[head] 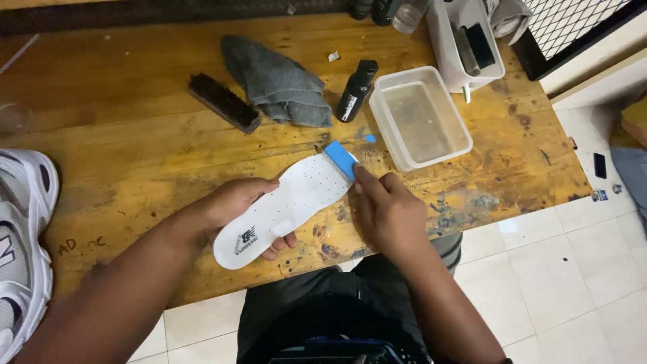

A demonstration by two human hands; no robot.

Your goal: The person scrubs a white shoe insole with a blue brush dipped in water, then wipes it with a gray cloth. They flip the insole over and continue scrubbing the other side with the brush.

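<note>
**White insole held over a stained workbench**

Worn and paint-flecked, the wooden workbench (135, 155) fills the upper part of the view, with pale floor tiles (566, 269) near and to the right. Fingers of the left hand (232, 205) curl under and around the heel half of a white insole (290, 205), thumb along its far edge, fingertips showing beneath its near edge, so the insole is gripped just above the bench's near edge. The right hand (384, 209) pinches a small blue sponge block (341, 159) between thumb and fingers and presses it on the insole's toe end.

Just beyond the sponge, to the right, stands a clear plastic tub (421, 118) holding cloudy water, with a black bottle (357, 89) lying beside its left wall. Left of the bottle lies a crumpled grey cloth (280, 84), then a dark bristle brush (224, 102). A white caddy (465, 47) sits at the far edge. A white sneaker (20, 236) rests at the left border.
</note>
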